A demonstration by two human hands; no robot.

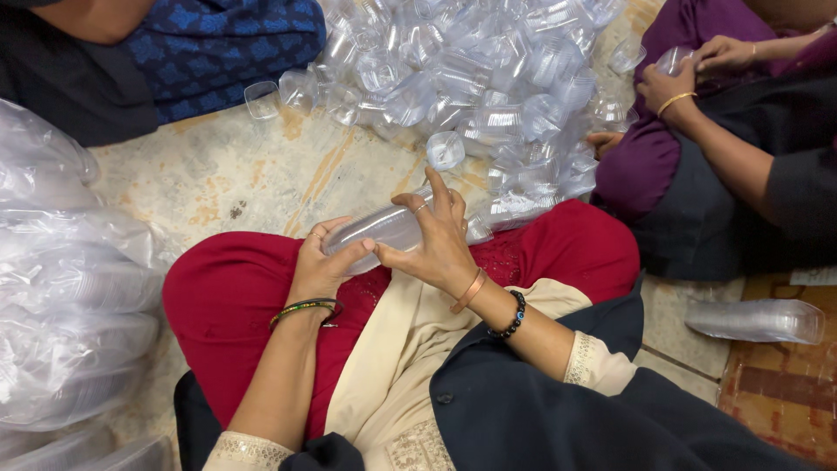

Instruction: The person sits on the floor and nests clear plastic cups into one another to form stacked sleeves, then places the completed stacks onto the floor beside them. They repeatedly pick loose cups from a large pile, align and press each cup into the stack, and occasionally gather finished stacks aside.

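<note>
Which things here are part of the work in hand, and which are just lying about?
In hand: stack of clear cups, held by left hand and right hand; loose cup pile.
Lying about: bagged stacks; finished stack on the floor.

Bulging clear plastic bags packed with stacked transparent cups (70, 296) are seen piled along the left edge, on the floor, one above another. At the right, a long clear plastic sleeve of stacked cups (755, 320) is laid flat on the floor. Just above it, a corner of a white paper label (814, 276) is shown, partly cut off.
</note>
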